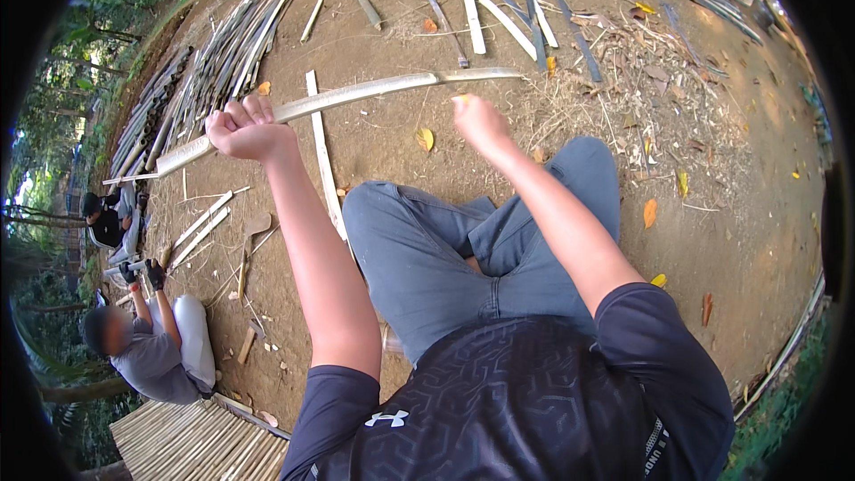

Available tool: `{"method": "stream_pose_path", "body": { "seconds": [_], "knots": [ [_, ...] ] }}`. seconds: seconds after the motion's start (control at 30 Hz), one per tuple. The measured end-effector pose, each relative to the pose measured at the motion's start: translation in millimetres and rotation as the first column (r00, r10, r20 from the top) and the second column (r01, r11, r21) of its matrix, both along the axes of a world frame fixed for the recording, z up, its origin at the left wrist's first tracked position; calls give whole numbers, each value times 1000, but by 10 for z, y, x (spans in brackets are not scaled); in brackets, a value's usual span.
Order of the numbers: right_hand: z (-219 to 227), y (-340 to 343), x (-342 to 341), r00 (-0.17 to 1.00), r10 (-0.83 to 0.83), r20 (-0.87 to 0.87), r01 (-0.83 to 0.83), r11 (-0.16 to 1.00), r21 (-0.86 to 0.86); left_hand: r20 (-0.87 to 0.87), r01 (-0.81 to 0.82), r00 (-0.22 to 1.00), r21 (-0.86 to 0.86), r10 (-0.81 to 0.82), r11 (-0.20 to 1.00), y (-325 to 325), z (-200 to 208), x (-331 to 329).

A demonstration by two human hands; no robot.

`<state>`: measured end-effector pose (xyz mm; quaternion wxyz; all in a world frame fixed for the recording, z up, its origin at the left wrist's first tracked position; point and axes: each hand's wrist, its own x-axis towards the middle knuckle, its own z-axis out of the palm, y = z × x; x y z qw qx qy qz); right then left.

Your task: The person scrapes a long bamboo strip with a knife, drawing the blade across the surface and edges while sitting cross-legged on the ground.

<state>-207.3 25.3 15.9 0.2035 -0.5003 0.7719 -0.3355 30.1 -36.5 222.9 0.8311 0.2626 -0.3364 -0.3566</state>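
My left hand (pixel 244 126) is closed around a long, pale split bamboo strip (pixel 361 92), held up in front of me. The strip slants from low at the left to higher at the right, and its left end is stepped down to a thin tip. Just below the strip's right part is my right hand (pixel 484 127), apart from it, with its fingers closed. A small yellow spot shows at its fingertips; what it holds, if anything, I cannot make out. Another flat bamboo strip (pixel 322 156) lies on the ground, reaching to my bent knee.
Bamboo poles and slats (pixel 223 58) lie piled at the far left, with more loose strips (pixel 472 4) ahead. A wooden-handled bladed tool (pixel 247 254) rests on the ground at the left. Nearby sits a gloved person (pixel 169 347) beside a bamboo slat mat (pixel 191 441). Shavings (pixel 646 111) cover the right.
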Motion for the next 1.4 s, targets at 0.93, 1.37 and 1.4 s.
{"method": "stream_pose_path", "body": {
  "seconds": [0.93, 1.37, 1.4],
  "knots": [
    [883, 376, 593, 986, 160, 46, -145, 960, -240, -106, -221, 966, 143, 237, 965, 46, 248, -351],
    [525, 162, -67, 994, -10, 105, -5, 990, 142, -55, -101, 993, 30, 102, 994, 129, 180, -339],
    [350, 107, -256, 997, -72, -5, 71, 980, 188, -63, -74, 995, 4, 74, 997, 90, 124, -318]
  ]
}}
